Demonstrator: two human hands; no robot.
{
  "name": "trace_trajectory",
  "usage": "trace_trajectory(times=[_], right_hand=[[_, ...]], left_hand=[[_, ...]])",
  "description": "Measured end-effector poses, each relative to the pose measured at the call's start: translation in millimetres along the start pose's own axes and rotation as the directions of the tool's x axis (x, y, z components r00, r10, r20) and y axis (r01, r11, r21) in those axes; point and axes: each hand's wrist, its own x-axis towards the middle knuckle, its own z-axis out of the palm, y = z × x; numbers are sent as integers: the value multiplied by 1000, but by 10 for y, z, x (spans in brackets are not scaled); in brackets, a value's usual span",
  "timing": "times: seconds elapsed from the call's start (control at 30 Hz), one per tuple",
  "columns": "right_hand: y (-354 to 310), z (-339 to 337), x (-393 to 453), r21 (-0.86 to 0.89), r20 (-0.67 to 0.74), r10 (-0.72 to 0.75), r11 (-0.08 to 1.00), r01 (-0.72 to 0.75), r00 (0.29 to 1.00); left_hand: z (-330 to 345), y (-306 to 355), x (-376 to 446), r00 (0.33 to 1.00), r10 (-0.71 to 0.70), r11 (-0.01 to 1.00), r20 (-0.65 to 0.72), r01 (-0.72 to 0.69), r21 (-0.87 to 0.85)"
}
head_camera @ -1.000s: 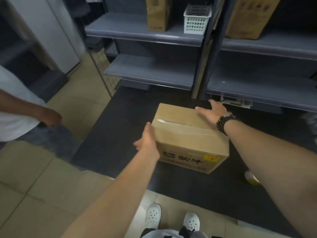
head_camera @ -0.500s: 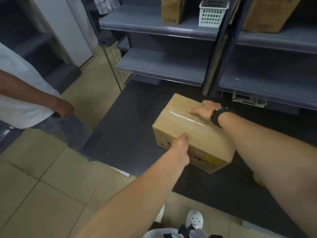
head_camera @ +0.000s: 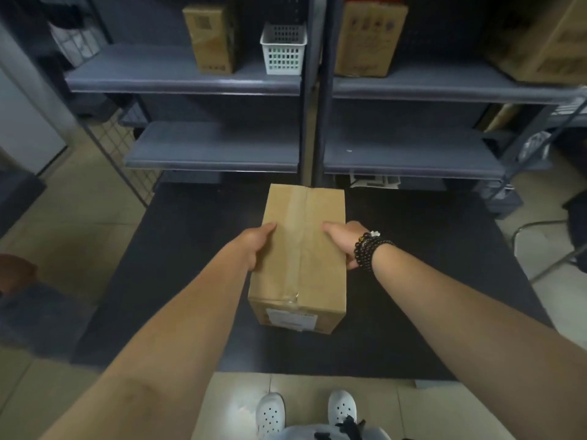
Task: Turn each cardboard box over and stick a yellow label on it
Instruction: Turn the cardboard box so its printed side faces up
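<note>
Brown cardboard, taped along its top seam, makes up the box [head_camera: 301, 249] that is held above the dark mat [head_camera: 197, 249], lengthwise away from the person. The left hand [head_camera: 254, 246] is clamped on its left edge, the thumb laid across the top face and the fingers hidden down the side. The right hand [head_camera: 344, 242] is closed on the right edge in the same manner, a black bead bracelet [head_camera: 370, 249] being worn at that wrist. A white printed label [head_camera: 290, 319] is seen on the near end face; no yellow label is visible on any face shown.

The step in hand is judged to be the turning of the box. It is best done with both grips kept opposite each other and the box rolled about its long axis, then set flat on the mat with a blank face up. A slip is likeliest if only the thumbs bear the load.

On the upper shelf [head_camera: 184, 81] a white perforated basket [head_camera: 282, 52] is stood; its contents cannot be made out. A tall carton [head_camera: 212, 39] stands just beside it, closed.
</note>
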Motion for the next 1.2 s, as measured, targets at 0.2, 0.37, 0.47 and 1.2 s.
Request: trace_trajectory(times=[0.2,0.37,0.47,1.2], right_hand=[[119,-14,30,41,-6,32,999,-32,999],[-30,-108,75,-129,-146,-68,990,49,987],[-192,-166,193,-271,-226,-243,946,179,943],[-472,-155,466,-686,-97,-293,712,149,951]], left_hand=[[25,-46,17,1000,1,1000,16,-1,11],[-86,-100,38,984,88,995,-153,-94,-32],[-209,-208,20,960,63,980,-273,-111,-163],[-244,-786,-152,954,-271,751,132,295,-591]])
